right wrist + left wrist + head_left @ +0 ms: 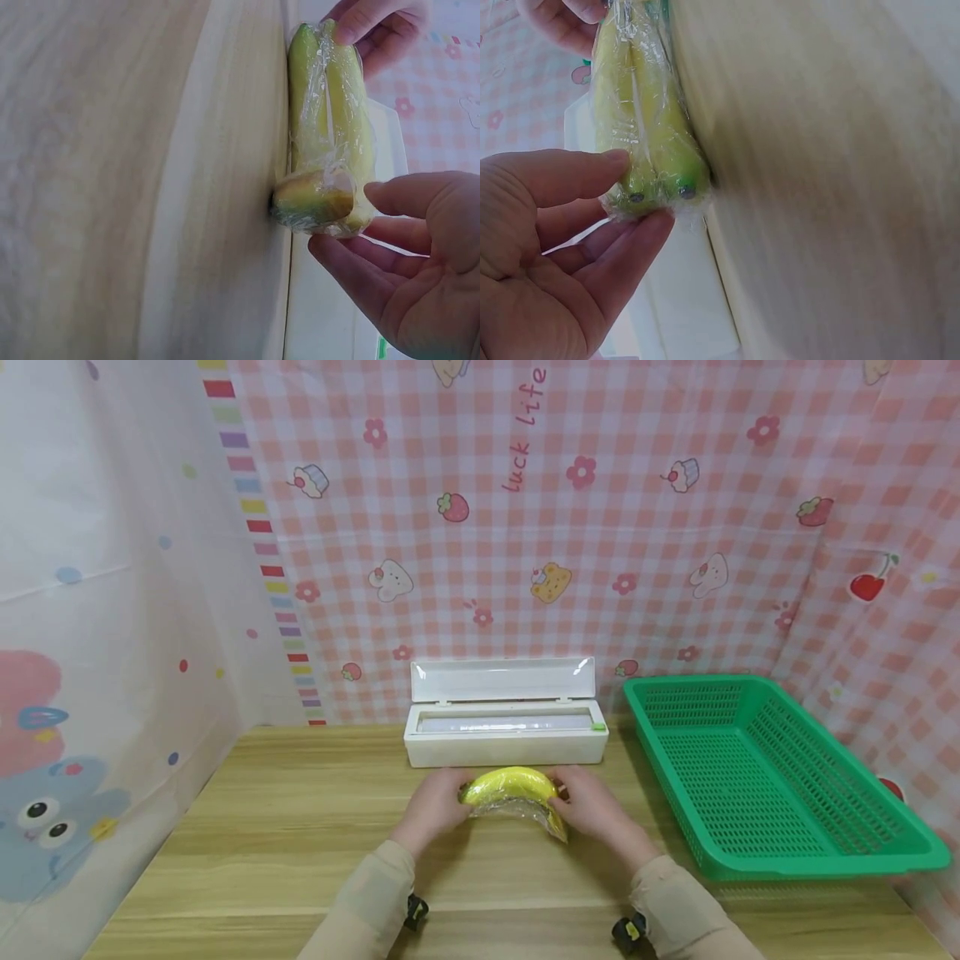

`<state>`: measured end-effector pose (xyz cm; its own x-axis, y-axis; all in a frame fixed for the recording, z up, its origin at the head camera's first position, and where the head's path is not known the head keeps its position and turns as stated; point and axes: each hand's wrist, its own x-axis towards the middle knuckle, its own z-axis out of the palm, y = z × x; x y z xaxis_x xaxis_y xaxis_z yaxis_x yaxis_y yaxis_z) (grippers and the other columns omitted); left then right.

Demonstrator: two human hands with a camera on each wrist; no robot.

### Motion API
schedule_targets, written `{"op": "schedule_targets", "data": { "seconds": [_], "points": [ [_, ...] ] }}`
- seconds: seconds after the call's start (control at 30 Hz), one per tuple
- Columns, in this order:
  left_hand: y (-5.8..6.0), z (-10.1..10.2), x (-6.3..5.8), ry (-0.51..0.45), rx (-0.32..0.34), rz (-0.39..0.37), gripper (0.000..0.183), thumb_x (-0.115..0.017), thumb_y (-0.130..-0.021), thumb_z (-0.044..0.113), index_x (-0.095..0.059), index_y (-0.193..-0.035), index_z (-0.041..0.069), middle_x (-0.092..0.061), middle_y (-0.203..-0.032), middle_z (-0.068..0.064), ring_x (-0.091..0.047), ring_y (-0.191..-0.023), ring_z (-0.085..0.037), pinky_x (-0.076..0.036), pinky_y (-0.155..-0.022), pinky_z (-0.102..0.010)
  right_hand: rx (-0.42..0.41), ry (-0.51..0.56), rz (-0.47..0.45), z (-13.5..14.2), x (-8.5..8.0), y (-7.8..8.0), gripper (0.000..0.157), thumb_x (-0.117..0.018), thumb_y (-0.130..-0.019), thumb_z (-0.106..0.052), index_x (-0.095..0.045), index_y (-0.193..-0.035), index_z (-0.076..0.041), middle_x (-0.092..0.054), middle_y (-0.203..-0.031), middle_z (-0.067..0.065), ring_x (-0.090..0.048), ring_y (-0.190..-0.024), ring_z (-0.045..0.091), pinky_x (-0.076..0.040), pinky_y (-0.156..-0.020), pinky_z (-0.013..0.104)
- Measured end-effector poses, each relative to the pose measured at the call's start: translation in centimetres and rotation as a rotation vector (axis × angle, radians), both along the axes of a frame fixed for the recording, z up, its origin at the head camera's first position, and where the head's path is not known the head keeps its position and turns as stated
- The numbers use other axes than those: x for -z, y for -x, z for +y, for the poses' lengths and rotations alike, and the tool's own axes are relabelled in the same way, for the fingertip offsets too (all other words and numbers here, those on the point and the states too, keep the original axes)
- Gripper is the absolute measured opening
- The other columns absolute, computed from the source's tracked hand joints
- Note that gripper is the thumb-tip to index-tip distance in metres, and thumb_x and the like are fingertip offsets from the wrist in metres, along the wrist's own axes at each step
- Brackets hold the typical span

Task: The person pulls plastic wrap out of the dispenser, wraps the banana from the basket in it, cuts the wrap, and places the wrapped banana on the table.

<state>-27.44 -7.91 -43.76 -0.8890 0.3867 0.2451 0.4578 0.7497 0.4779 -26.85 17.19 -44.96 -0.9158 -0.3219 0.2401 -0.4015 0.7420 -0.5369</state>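
Note:
A pair of yellow bananas (513,781) in clear plastic wrap lies curved on the wooden table, in front of the white box. My left hand (437,804) holds the green-tipped end; the left wrist view shows the thumb on one side of the bananas (660,127) and fingers under the tips. At the stem end, my right hand (595,802) grips with thumb and fingers on opposite sides of the bundle. Brownish skin at that stem end shows through the wrap (319,196) in the right wrist view.
Behind the bananas stands a white cling film dispenser (506,750) with its clear lid (502,680) raised and a green slider (597,727) at its right. A green plastic basket (675,793) sits to the right. Patterned cloth (480,552) hangs along the table's back.

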Motion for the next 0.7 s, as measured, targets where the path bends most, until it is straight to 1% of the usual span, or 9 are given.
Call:
{"op": "schedule_targets", "data": {
  "seconds": [0.1,0.23,0.33,0.4,0.47,0.6,0.7],
  "points": [
    [0.0,-0.2,0.0,-0.004,0.0,-0.014,0.029,-0.079,-0.073,-0.002,-0.073,-0.1,0.005,-0.071,-0.088,-0.004,-0.063,-0.079,-0.019,-0.055,-0.078,-0.04,-0.033,0.014,-0.013,0.2,0.0,-0.1,0.031,-0.071,-0.085,0.0,-0.067,-0.115,0.0,-0.067,-0.104,0.013,-0.066,-0.089,0.024,-0.057,-0.083,0.042],
    [-0.1,-0.4,0.0,-0.002,0.018,-0.002,0.025,-0.08,-0.072,0.0,-0.072,-0.096,0.005,-0.069,-0.083,-0.001,-0.06,-0.074,-0.017,-0.055,-0.073,-0.037,-0.065,0.023,-0.031,0.5,-0.1,-0.2,0.031,-0.07,-0.086,0.0,-0.065,-0.117,0.002,-0.065,-0.105,0.013,-0.065,-0.09,0.025,-0.057,-0.083,0.042],
    [-0.2,-0.6,0.0,0.012,0.035,0.022,0.023,-0.081,-0.073,0.002,-0.071,-0.094,0.005,-0.068,-0.081,-0.002,-0.06,-0.073,-0.018,-0.054,-0.072,-0.037,-0.085,0.029,-0.038,0.6,-0.1,-0.3,0.032,-0.069,-0.086,0.0,-0.064,-0.117,0.003,-0.065,-0.105,0.013,-0.065,-0.091,0.026,-0.057,-0.083,0.042],
    [-0.3,-0.7,0.0,0.02,0.041,0.023,0.023,-0.081,-0.074,0.004,-0.071,-0.095,0.005,-0.069,-0.085,-0.003,-0.063,-0.078,-0.02,-0.055,-0.075,-0.039,-0.097,0.029,-0.038,0.8,-0.1,-0.4,0.031,-0.069,-0.087,-0.001,-0.064,-0.118,0.003,-0.065,-0.107,0.015,-0.065,-0.093,0.027,-0.057,-0.084,0.042],
    [-0.4,-0.8,-0.1,0.024,0.043,0.011,0.023,-0.08,-0.077,0.007,-0.07,-0.097,0.006,-0.07,-0.09,-0.006,-0.065,-0.084,-0.024,-0.056,-0.079,-0.042,-0.094,0.024,-0.039,1.0,-0.3,-0.6,0.032,-0.069,-0.088,-0.002,-0.063,-0.119,0.003,-0.065,-0.111,0.017,-0.065,-0.095,0.03,-0.057,-0.085,0.044],
    [-0.8,-1.0,-0.4,0.032,0.036,-0.015,0.025,-0.077,-0.082,0.011,-0.069,-0.106,0.006,-0.071,-0.101,-0.011,-0.066,-0.094,-0.029,-0.055,-0.084,-0.048,-0.053,0.008,-0.032,1.5,-1.0,-1.4,0.037,-0.068,-0.09,-0.008,-0.06,-0.125,0.005,-0.063,-0.12,0.022,-0.064,-0.103,0.036,-0.054,-0.09,0.051],
    [-1.2,-1.2,-0.7,0.054,0.032,0.013,0.033,-0.075,-0.085,0.014,-0.067,-0.115,0.002,-0.069,-0.11,-0.016,-0.065,-0.101,-0.033,-0.054,-0.088,-0.05,-0.014,-0.02,0.019,2.0,-1.7,-2.1,0.043,-0.067,-0.092,-0.012,-0.057,-0.129,0.006,-0.061,-0.125,0.023,-0.06,-0.111,0.039,-0.05,-0.096,0.054]
  ]
}}
